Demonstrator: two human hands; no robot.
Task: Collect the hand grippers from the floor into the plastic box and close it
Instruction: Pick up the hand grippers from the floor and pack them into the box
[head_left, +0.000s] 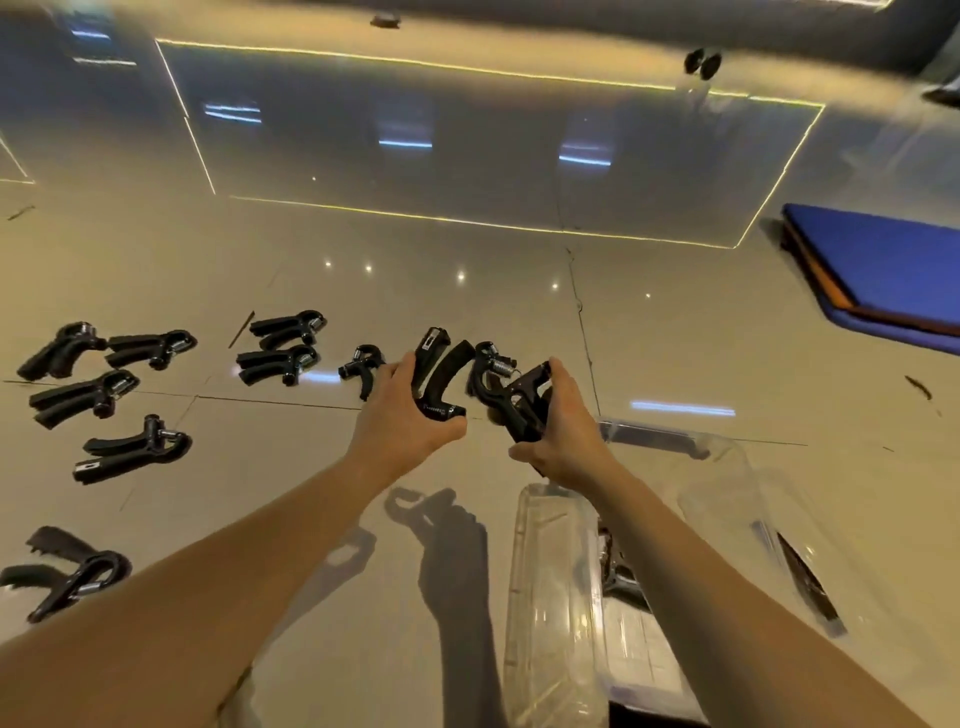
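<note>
Hands are both loaded and raised over the floor (467, 291), which is glossy cream tile with thin dark joints. Your left hand (402, 421) has its fingers (397, 371) curled round a black hand gripper (441, 371). This has two curved, matt handles splayed in a V and joined at the end nearest your palm.

Your right hand (563, 426) grips a second gripper (527, 402) of the same pattern, with the fingers wrapped narrow over its handles. A third gripper (491, 364), with a coiled metal spring, shows just beside it. You cannot tell from this view whether it is held or lies on the floor behind.

Several loose grippers (132, 449) lie scattered on the tiles to your left, all black with bright steel springs.

Your plastic box (550, 597) is clear and rigid with rounded corners. It stands open at the lower right, under your right forearm. One boxed gripper (618, 571) is visible inside it. A clear panel (737, 499), seemingly the lid, lies at the box's right side.

A padded blue mat (883, 260) with an orange edge lies well apart at the far right.
</note>
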